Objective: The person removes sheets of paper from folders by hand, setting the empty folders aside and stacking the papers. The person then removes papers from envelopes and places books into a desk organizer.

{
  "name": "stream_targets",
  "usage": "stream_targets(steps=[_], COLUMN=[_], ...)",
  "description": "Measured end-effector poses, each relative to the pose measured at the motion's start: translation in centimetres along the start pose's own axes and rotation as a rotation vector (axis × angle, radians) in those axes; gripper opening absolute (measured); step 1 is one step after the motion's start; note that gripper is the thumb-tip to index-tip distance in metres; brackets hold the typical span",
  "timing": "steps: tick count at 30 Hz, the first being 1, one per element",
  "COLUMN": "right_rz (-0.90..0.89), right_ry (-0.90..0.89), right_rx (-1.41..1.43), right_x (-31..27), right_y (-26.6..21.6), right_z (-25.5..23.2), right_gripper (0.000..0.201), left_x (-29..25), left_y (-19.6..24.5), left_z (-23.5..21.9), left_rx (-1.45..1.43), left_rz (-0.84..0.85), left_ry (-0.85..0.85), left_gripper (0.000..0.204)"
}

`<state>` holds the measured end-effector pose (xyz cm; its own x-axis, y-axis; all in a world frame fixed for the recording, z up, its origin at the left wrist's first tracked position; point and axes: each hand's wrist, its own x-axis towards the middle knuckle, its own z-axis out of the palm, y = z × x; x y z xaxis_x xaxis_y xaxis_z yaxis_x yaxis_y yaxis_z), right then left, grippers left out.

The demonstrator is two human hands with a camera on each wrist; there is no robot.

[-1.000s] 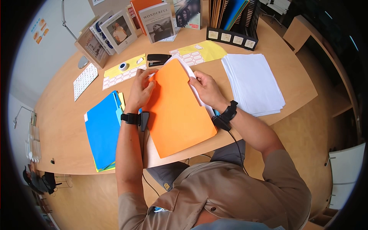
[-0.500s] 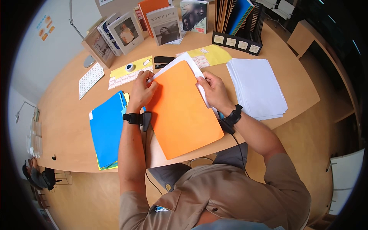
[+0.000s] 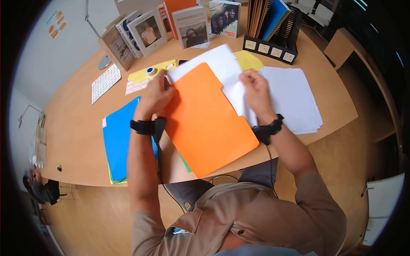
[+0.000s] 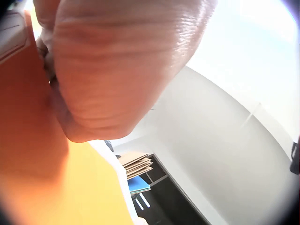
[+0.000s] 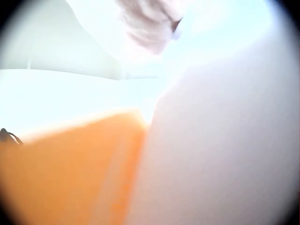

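Observation:
An orange file folder (image 3: 209,123) is held tilted over the near edge of the desk, with white paper (image 3: 226,70) sticking out past its top and right edges. At the folder's upper left edge, my left hand (image 3: 156,97) pinches the orange folder between thumb and fingers; the left wrist view shows the palm close against the orange sheet (image 4: 98,187). On the other side my right hand (image 3: 259,94) pinches the right edge of the white paper, away from the folder. The right wrist view is washed out, with white paper (image 5: 220,140) beside the orange folder (image 5: 70,173).
Blue folders (image 3: 121,136) lie left of my left arm. A stack of white paper (image 3: 294,100) sits at the right. Behind are yellow label sheets (image 3: 141,79), a small white roll (image 3: 150,71), standing books (image 3: 192,30) and a black file rack (image 3: 269,49).
My right hand has moved right with the white paper, so more of it shows beyond the folder. The left hand keeps its hold while the folder shifts slightly right.

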<state>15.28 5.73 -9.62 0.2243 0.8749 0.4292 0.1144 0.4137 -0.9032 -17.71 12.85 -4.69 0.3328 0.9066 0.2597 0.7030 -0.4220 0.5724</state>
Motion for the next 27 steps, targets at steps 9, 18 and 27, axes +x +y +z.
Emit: stream_targets(steps=[9,18,27], right_rz=[0.101,0.560,0.676], right_ry=[0.076,-0.003,-0.001], right_rx=[-0.092,-0.248,-0.341], right_x=[1.9,6.1,6.0], right_y=[-8.0,1.3,6.1], right_z=[-16.3,-34.3,-38.2], right_gripper=[0.016,0.014,0.013], left_x=[-1.4,-5.0,-7.2], left_y=[-8.6,-24.1,-22.8], left_z=[-17.7,-14.5,-10.7], left_rx=[0.386,0.346,0.366], left_rz=[-0.086,-0.235,-0.123], left_ry=[0.037,-0.161,0.033], left_gripper=[0.013,0.018,0.021])
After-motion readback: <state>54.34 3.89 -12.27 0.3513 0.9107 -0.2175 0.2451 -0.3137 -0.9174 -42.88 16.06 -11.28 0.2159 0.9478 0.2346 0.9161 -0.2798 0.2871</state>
